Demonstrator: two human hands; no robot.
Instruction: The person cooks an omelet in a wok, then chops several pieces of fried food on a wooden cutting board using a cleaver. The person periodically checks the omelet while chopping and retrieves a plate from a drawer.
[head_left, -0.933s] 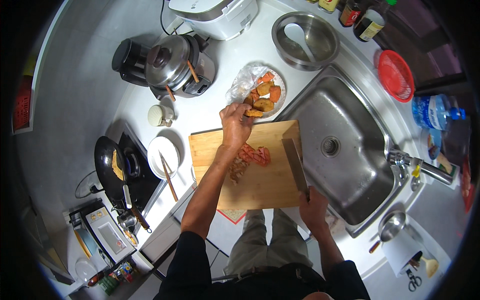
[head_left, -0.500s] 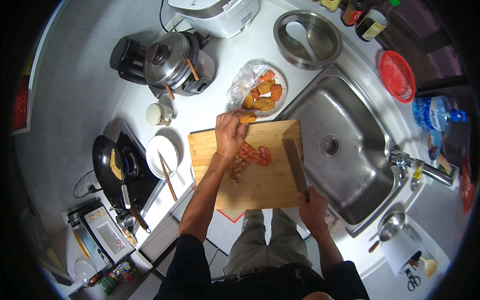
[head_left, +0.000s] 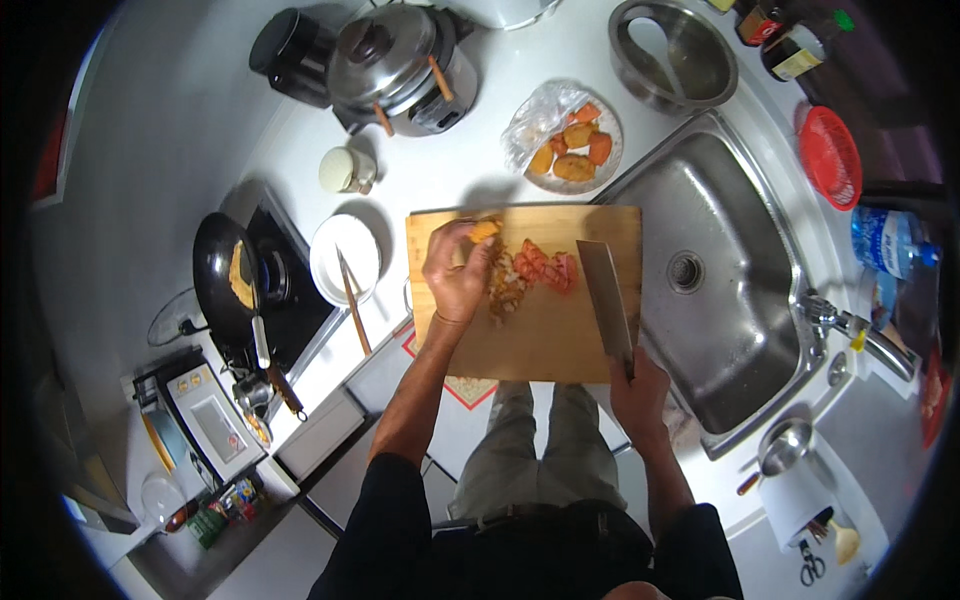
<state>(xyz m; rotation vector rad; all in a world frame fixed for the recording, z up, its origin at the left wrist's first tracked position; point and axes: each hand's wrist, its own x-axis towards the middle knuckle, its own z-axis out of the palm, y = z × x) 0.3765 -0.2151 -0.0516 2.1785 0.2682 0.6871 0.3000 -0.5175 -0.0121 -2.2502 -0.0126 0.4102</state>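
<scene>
My left hand (head_left: 456, 278) pinches a golden-orange food piece (head_left: 484, 231) over the far left part of the wooden cutting board (head_left: 465, 350). In my right hand (head_left: 640, 395) is the handle of a cleaver (head_left: 604, 295), its broad blade lying along the board's right side. Between the hands are chopped red-pink pieces (head_left: 545, 268), with small pale brown bits (head_left: 506, 292) beside them. Beyond the board, a plate (head_left: 615, 135) carries several orange and golden-brown pieces (head_left: 574, 167) and a crumpled clear plastic bag (head_left: 541, 122).
The steel sink (head_left: 725, 330) adjoins the board on the right, with a steel basin (head_left: 715, 60) beyond it. To the left are a white bowl (head_left: 325, 275) with a wooden-handled utensil and a black wok (head_left: 215, 265) holding food and a spatula. A lidded cooker (head_left: 440, 105) stands farther back.
My left hand has brought the golden-orange piece from near the plate back over the board. The whole view has shifted. My right hand still holds the cleaver at the board's right.
</scene>
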